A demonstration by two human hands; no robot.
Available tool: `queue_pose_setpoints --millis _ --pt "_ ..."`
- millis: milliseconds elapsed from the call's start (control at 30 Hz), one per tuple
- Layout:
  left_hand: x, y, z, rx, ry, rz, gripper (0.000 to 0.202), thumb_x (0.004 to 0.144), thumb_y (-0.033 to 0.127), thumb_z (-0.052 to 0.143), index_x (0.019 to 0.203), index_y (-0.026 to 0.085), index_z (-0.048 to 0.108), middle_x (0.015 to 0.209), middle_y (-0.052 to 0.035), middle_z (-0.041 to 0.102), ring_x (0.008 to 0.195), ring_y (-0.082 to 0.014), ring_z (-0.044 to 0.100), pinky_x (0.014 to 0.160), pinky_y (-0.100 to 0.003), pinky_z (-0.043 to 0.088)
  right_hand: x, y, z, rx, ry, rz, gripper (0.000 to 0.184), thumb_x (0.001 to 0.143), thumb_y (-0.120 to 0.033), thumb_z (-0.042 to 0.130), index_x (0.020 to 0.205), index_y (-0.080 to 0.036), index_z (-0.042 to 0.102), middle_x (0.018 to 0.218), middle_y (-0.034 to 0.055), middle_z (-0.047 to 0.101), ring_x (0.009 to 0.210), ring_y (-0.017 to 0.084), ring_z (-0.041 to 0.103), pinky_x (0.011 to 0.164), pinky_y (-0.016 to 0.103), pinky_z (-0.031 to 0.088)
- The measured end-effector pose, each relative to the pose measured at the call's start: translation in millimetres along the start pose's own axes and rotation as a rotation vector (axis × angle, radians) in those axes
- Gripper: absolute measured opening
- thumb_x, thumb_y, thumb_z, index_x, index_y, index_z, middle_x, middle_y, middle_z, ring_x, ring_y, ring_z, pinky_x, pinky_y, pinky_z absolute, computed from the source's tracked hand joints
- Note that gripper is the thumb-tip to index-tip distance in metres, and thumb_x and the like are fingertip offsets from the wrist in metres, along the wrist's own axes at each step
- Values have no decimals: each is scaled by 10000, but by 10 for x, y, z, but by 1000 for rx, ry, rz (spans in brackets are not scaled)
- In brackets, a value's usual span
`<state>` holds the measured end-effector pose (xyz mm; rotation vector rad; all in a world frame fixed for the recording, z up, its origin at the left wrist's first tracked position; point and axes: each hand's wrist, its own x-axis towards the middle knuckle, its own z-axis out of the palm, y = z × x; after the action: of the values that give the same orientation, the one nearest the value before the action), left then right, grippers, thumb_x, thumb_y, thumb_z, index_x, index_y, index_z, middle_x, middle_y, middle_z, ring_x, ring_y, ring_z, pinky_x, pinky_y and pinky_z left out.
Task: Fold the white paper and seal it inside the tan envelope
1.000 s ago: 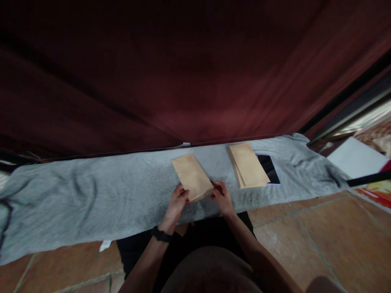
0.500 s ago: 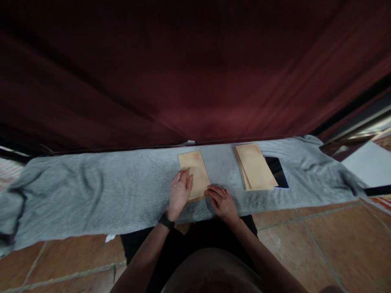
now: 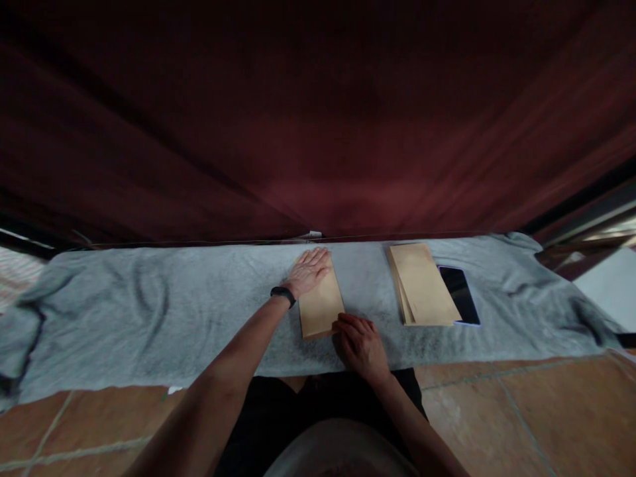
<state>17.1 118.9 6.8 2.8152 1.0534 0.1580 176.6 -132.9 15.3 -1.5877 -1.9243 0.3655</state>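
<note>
A brown paper envelope [image 3: 322, 310] lies lengthwise on a grey cloth [image 3: 213, 311] in front of me. My left hand [image 3: 309, 270] is spread flat over its far end, fingers stretched out and pointing away. At the near right corner, the bent fingers of my right hand [image 3: 364, 346] hold the envelope's edge, with the thumb partly hidden. To the right is a small stack of similar brown envelopes [image 3: 427, 285], slightly fanned.
A dark-screened phone with a pale purple edge [image 3: 461, 295] lies partly under the stack. Behind the cloth hangs a dark red curtain [image 3: 318, 146]. Orange floor tiles [image 3: 556, 411] show below the near edge. A white sheet-like thing [image 3: 609, 285] is at the far right.
My left hand has slid from the envelope's left middle to its far end and flattened out, covering the red print there. My right hand stays at the near corner. The view has shifted slightly.
</note>
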Motion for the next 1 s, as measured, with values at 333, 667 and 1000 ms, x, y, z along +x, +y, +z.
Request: queue_pose_setpoints --millis 333,667,1000 --pt "-258 247 77 -45 -25 134 596 1076 450 268 1583 145 339 1675 -90 299 1566 -192 210 1284 -385 139 -10 5 13 -12 -10 3 337 1007 -226 500 1313 -253 640 1336 69 673 1194 246 614 984 415 443" --pt "-647 606 71 -90 -35 230 581 1082 451 289 1590 171 318 1677 -85 296 1564 -177 214 1278 -364 147 -20 17 18 -36 2 -15 284 1007 -227 501 1246 -236 653 1313 72 680 1166 245 621 983 415 450" --pt "-1089 937 65 -158 -27 271 553 1088 427 303 1595 208 318 1660 -58 340 1556 -159 237 1286 -363 163 -45 35 34 -78 28 -55 281 1015 -214 470 1228 -225 653 1273 87 689 1136 241 625 980 412 459"
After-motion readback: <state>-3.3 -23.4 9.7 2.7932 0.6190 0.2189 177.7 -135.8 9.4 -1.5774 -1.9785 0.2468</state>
